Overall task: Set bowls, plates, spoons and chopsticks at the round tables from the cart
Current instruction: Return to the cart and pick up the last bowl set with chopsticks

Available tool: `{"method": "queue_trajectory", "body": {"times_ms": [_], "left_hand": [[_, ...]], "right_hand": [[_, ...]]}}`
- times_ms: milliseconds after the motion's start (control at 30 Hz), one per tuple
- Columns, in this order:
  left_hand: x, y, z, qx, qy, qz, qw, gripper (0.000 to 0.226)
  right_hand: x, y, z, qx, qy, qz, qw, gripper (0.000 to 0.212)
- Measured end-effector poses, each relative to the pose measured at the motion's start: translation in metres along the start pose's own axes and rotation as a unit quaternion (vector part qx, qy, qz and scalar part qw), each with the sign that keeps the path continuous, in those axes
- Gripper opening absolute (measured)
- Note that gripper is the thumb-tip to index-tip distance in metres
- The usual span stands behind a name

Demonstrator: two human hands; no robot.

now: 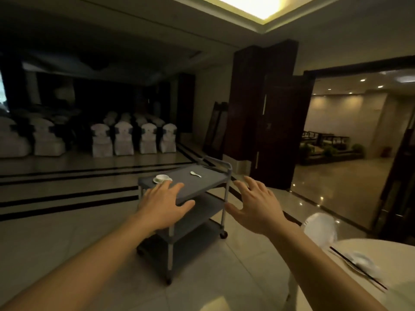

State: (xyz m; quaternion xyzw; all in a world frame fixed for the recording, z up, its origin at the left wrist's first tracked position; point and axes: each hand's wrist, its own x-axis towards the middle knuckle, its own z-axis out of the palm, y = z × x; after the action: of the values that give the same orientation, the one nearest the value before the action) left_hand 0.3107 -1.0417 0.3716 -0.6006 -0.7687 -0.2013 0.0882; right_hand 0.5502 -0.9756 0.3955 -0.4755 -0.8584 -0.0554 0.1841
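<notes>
round table [379, 295]: cut by right edge | place setting [361, 262]: blurred

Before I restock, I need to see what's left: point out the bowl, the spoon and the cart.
bowl [162, 177]: head view, on its white rim.
spoon [195, 174]: head view, on its handle.
cart [202, 184]: head view, on the bare top shelf.

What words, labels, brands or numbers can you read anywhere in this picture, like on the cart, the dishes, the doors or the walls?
None can be read.
The grey cart, the bowl on its saucer and the white spoon carry no visible lettering.
The dark door shows a small pale mark, too blurred to read.
The small red thing in the far hall is too small to tell.
</notes>
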Motion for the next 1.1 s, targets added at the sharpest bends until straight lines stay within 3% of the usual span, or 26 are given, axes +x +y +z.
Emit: {"method": "queue_trajectory", "body": {"times_ms": [333, 633, 1100], "left_hand": [[0.118, -0.112, 0.032, 0.028, 0.025, -0.070, 0.997, 0.078], [0.290, -0.161, 0.133, 0.064, 0.003, -0.109, 0.992, 0.084], [0.556, -0.229, 0.292, 0.005, -0.030, -0.257, 0.966, 0.082]], "right_hand": [[0.186, -0.058, 0.081, 0.011, -0.001, -0.072, 0.997, 0.085], [0.382, 0.001, 0.201, 0.025, -0.015, -0.098, 0.995, 0.095], [0.680, 0.053, 0.365, 0.081, -0.134, -0.171, 0.973, 0.088]]}}
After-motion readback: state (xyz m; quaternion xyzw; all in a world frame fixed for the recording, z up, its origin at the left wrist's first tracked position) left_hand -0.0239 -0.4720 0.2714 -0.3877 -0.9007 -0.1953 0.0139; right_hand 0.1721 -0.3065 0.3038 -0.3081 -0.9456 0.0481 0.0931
